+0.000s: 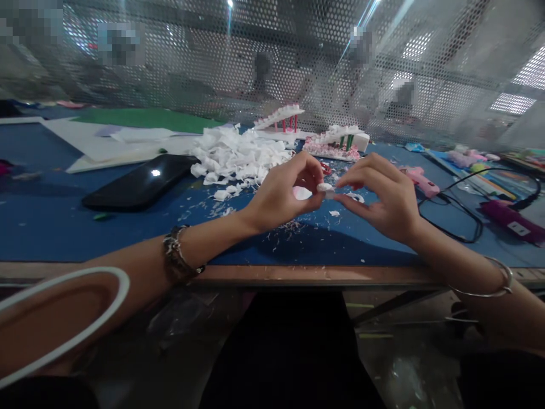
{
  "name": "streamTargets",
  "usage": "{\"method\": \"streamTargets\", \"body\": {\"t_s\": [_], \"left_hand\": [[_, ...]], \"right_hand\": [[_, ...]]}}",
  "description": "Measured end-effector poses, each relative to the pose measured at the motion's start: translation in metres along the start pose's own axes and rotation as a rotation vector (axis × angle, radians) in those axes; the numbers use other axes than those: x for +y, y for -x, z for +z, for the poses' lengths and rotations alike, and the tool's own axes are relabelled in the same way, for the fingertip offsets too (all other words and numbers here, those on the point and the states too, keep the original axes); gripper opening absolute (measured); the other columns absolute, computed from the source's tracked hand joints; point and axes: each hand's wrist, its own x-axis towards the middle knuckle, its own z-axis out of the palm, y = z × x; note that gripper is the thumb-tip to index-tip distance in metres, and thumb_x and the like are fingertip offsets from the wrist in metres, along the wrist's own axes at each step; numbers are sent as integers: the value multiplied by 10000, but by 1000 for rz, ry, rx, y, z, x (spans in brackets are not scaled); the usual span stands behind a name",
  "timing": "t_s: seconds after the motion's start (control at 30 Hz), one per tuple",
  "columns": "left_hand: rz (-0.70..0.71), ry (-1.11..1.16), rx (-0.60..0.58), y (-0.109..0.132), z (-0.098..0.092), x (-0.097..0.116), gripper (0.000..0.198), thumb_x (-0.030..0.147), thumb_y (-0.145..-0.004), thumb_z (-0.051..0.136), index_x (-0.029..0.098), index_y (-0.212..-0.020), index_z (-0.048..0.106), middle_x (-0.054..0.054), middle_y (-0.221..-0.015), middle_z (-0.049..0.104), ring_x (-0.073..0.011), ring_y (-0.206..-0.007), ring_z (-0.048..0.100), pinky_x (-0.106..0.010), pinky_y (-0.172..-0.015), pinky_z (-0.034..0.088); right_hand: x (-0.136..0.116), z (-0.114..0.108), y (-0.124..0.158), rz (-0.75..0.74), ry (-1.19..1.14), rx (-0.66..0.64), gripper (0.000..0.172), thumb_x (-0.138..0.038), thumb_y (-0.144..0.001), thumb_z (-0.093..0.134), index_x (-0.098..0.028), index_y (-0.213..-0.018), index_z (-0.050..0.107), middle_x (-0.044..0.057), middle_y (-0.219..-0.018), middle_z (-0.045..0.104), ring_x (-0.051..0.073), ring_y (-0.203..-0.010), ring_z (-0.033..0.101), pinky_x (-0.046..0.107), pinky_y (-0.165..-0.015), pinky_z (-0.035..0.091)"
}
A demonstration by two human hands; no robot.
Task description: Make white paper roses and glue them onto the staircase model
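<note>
My left hand (289, 187) pinches a small white piece (326, 187) between thumb and fingertips, held just above the table. From the other side, the thumb and fingertips of my right hand (381, 196) close on the right end of the same piece. Its exact kind is too small to tell; the fingers cover part of it. Beyond my left hand lies a heap of torn white scraps (238, 153). White crumbs and shavings (293, 227) are scattered on the blue tabletop (238, 244) below both hands.
A black phone-like slab (140, 184) lies on the left. Small stepped white models (281, 119) with coloured posts stand at the back before a perforated metal screen (191, 68). To the right are a pink tool (421, 182), a purple power strip (513, 221) and black cable (477, 230).
</note>
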Motion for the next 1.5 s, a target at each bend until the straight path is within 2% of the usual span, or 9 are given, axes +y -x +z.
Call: {"method": "streamTargets", "body": {"t_s": [0.13,0.53,0.77,1.13,1.3,1.5], "left_hand": [[-7,-39,-3,0,0,2,180,184,-723,640,166,-839,503,-2,-774,585,-69,-654,579,-211,-645,526],[-13,-66,-11,0,2,2,177,214,-720,633,182,-799,478,5,-744,597,-79,-656,581,-210,-675,544],[-15,-44,-21,0,2,2,180,186,-717,620,181,-797,459,3,-757,594,-77,-658,586,-213,-681,540],[62,-133,-90,0,-1,7,190,165,-738,603,197,-807,428,1,-826,618,-84,-715,617,-219,-692,544],[128,-100,-88,0,0,4,215,137,-731,624,188,-812,431,5,-797,594,-83,-694,616,-219,-674,544],[102,-25,-85,1,1,2,188,130,-753,608,191,-854,461,-7,-866,599,-99,-776,625,-270,-757,573]], "right_hand": [[-1,2,-1,-36,8,-7,52,-190,-857,558,-212,-886,596,36,-830,591,147,-780,575,293,-654,481],[-3,2,-1,21,26,-59,56,-192,-852,553,-222,-882,589,39,-851,589,162,-803,587,313,-696,490],[-1,3,-1,-32,59,-48,64,-181,-859,536,-207,-864,594,40,-842,584,142,-785,578,279,-675,483],[-2,4,-2,8,37,-82,71,-181,-867,522,-190,-814,568,41,-821,568,133,-763,544,277,-686,472],[-2,4,-2,-8,42,-69,75,-179,-866,526,-189,-798,555,37,-803,562,133,-753,546,276,-670,471],[-3,3,-2,19,26,-63,85,-190,-872,526,-190,-798,566,40,-811,572,128,-750,551,270,-662,470]]}}
